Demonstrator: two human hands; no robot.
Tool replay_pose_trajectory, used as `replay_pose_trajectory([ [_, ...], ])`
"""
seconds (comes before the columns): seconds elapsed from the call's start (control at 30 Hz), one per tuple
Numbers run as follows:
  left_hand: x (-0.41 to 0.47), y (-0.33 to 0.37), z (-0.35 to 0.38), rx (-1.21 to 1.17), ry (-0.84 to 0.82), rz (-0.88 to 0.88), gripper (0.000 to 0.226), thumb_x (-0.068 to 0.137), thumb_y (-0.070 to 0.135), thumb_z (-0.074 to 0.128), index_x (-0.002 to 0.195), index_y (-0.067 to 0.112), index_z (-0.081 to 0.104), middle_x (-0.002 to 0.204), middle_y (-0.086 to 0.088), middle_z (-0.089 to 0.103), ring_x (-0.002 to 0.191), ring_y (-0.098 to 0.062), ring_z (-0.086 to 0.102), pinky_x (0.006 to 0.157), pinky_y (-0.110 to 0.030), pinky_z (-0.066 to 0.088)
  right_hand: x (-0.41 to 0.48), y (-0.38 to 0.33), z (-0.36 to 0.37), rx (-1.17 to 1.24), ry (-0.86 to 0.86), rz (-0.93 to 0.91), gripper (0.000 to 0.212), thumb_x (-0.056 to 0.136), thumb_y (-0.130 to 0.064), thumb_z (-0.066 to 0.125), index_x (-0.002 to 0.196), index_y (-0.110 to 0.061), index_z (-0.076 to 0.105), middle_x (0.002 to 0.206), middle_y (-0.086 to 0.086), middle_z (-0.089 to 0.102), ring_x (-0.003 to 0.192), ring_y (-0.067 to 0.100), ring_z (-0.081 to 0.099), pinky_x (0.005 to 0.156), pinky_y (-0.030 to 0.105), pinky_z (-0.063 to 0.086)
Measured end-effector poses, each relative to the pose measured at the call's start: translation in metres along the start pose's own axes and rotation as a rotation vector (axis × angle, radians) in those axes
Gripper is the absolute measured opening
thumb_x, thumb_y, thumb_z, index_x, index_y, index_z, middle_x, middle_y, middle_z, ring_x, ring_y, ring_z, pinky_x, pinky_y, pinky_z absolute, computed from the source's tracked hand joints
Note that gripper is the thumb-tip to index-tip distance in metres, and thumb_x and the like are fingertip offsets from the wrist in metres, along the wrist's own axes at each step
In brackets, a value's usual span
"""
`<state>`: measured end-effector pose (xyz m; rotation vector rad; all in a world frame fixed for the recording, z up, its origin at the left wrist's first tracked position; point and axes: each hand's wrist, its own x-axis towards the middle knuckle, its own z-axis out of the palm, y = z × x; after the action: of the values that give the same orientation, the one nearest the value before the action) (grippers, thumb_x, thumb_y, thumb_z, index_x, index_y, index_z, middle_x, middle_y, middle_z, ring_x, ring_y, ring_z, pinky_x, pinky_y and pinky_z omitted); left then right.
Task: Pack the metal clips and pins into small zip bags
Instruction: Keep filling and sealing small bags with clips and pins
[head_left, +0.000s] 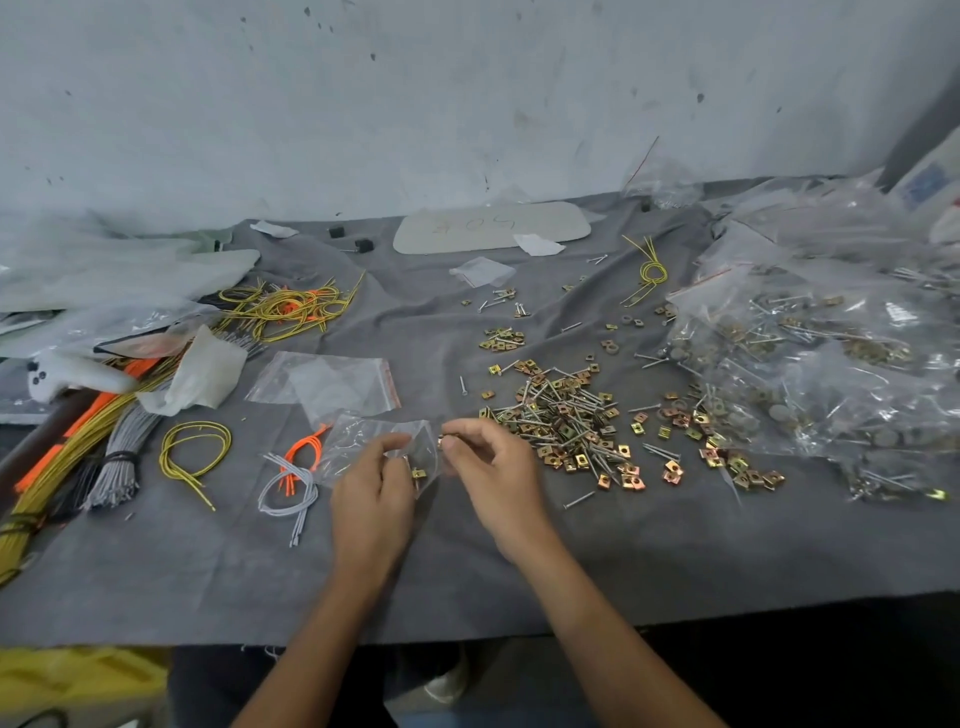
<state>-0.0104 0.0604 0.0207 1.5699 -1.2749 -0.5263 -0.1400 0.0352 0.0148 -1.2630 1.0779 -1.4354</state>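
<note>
My left hand (371, 493) pinches a small clear zip bag (363, 441) above the grey cloth; a brass clip (417, 473) shows inside it by my fingers. Just to the right, my right hand (488, 467) pinches a small metal piece (442, 441) at the bag's mouth. A heap of brass clips and steel pins (571, 421) lies right of my hands. Empty zip bags (332, 384) lie behind the held bag.
Filled clear bags (810, 353) pile up at the right. Yellow, orange and grey wire loops (283, 309) and bundles (114, 457) spread over the left side. The grey cloth (208, 571) ends at the table's front edge. A pale plate (493, 228) lies by the wall.
</note>
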Motion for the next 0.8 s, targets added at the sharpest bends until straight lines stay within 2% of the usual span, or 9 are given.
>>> replay_pose_trajectory([
  [0.1,0.0002,-0.0012,0.0000,-0.013,0.003,0.006,0.039,0.080,0.032,0.038,0.106,0.027,0.068,0.069,0.007,0.065,0.069,-0.016,0.059,0.071,-0.045,0.051,0.0005,0.0014,0.0016,-0.005,-0.071,0.012,0.020,0.090,-0.011,0.067,0.091,-0.030,0.073,0.091,-0.004,0.076,0.088,0.011,0.072,0.084,0.040,0.060],
  [0.2,0.0003,-0.0020,-0.0002,-0.028,0.001,0.006,0.039,0.079,0.034,0.039,0.103,0.028,0.068,0.077,0.005,0.069,0.075,-0.016,0.063,0.072,-0.044,0.053,-0.0008,0.0011,0.0034,-0.007,-0.145,0.022,0.021,0.092,-0.011,0.065,0.092,-0.030,0.072,0.091,-0.002,0.076,0.085,0.012,0.072,0.073,0.037,0.061],
  [0.33,0.0010,-0.0049,-0.0005,-0.041,0.018,0.012,0.036,0.079,0.033,0.040,0.101,0.034,0.068,0.069,0.010,0.065,0.065,-0.014,0.057,0.064,-0.040,0.047,-0.0001,0.0026,-0.0004,-0.110,-0.061,-0.052,0.013,0.090,-0.018,0.067,0.096,-0.025,0.076,0.091,-0.005,0.072,0.084,0.008,0.067,0.075,0.030,0.056],
  [0.43,0.0012,-0.0058,0.0002,-0.030,0.036,0.025,0.035,0.080,0.032,0.039,0.100,0.037,0.068,0.073,0.014,0.067,0.066,-0.010,0.057,0.062,-0.037,0.045,-0.0005,0.0015,-0.0011,-0.111,-0.047,-0.052,0.015,0.090,-0.016,0.065,0.097,-0.023,0.076,0.091,-0.008,0.073,0.084,0.004,0.066,0.076,0.023,0.052],
  [0.53,0.0011,-0.0060,0.0004,-0.017,0.043,0.009,0.034,0.080,0.032,0.040,0.100,0.037,0.068,0.080,0.011,0.070,0.074,-0.012,0.063,0.069,-0.044,0.054,-0.0029,0.0004,0.0009,-0.175,-0.107,-0.046,0.018,0.090,-0.013,0.066,0.102,-0.022,0.075,0.095,-0.011,0.075,0.091,0.001,0.068,0.084,0.025,0.056],
  [0.63,0.0016,-0.0046,0.0006,-0.050,0.015,-0.042,0.038,0.078,0.034,0.040,0.102,0.032,0.069,0.087,0.004,0.072,0.086,-0.021,0.067,0.079,-0.053,0.057,-0.0045,0.0015,0.0015,-0.260,-0.131,-0.055,0.016,0.090,-0.022,0.070,0.105,-0.024,0.073,0.095,-0.012,0.074,0.090,-0.001,0.068,0.084,0.027,0.056],
  [0.73,-0.0003,-0.0002,-0.0002,-0.019,0.034,-0.015,0.040,0.079,0.034,0.039,0.104,0.028,0.070,0.091,0.008,0.074,0.089,-0.013,0.067,0.083,-0.048,0.056,-0.0056,0.0004,0.0027,-0.227,-0.077,-0.077,0.008,0.090,-0.025,0.069,0.097,-0.027,0.072,0.089,-0.017,0.073,0.085,-0.001,0.067,0.076,0.019,0.054],
  [0.8,-0.0002,0.0025,-0.0011,0.005,0.038,-0.004,0.041,0.081,0.031,0.039,0.105,0.025,0.071,0.093,0.009,0.074,0.090,-0.010,0.066,0.085,-0.045,0.054,0.0008,-0.0033,-0.0017,-0.323,-0.057,-0.117,0.009,0.089,-0.021,0.068,0.094,-0.028,0.071,0.086,-0.019,0.071,0.083,-0.003,0.065,0.072,0.012,0.049],
])
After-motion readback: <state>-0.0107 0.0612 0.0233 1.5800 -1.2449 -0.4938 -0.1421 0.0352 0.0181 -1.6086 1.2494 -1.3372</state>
